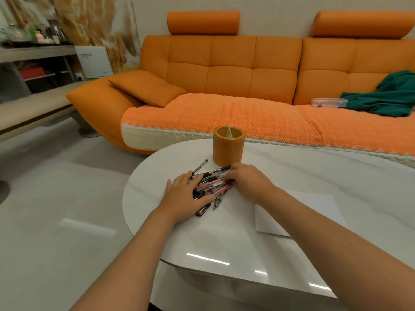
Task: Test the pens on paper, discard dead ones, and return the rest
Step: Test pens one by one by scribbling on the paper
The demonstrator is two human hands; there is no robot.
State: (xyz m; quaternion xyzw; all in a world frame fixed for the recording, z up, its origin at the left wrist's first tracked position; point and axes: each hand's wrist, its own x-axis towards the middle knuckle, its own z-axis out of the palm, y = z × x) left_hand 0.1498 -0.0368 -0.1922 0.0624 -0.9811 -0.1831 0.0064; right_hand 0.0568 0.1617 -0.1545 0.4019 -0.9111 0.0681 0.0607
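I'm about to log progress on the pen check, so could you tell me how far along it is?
Early. Done: the pens are out of the orange holder, which looks empty, and lie heaped on the white table. In hand: the left hand and right hand press in on the heap from either side, gathering it. Left: the paper shows no marks, so testing, discarding and returning all remain.
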